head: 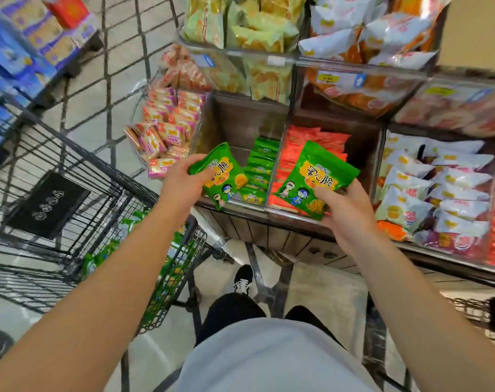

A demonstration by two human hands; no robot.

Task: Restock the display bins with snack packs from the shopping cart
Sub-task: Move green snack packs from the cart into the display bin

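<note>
Shop aisle: black wire shopping cart (105,222) at eight o'clock holds more packs. Left hand (181,185) pinches one green foil snack pack (223,176); right hand (345,210) another (317,176), above the clear-fronted bin (240,203). Light, crinkly, slippery, crushable: grip by edges.

Both arms extend forward, bare to the elbow. Left hand (184,179): back up, thumb and curled fingers pinching a pack (222,176). Right hand (345,207): thumb on top, fingers beneath, gripping a second pack (315,176). Hands are apart.
</note>
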